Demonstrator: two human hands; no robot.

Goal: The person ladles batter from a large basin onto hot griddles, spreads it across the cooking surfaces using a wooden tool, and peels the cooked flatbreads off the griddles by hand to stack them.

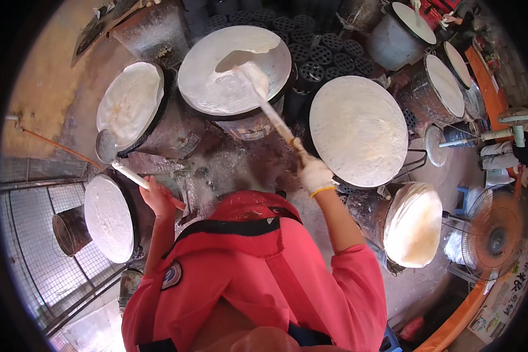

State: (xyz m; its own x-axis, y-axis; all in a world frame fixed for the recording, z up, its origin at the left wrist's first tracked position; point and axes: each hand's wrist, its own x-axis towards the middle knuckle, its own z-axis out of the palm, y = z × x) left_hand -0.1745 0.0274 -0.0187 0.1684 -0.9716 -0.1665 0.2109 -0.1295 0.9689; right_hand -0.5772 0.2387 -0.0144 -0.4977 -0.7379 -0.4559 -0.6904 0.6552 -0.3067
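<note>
My left hand (158,196) is closed around the pale handle of a metal ladle (106,145), whose bowl is beside the edge of the left griddle (130,105). My right hand (317,176), in a white glove, grips a long-handled spreader (276,122). White batter coats the spreader's head, which rests on the far middle round griddle (202,73). A layer of white batter covers much of that griddle, and a darker grey patch shows near the spreader's head. A thin, pale sheet lies on the left griddle.
Batter-covered griddles stand on drum stoves around me: one at right (358,132), one at near left (108,220). A folded pale sheet (413,226) bulges at near right. Perforated coal briquettes (321,54) are stacked behind. A fan (496,234) stands at far right, near another person's sleeve (501,154).
</note>
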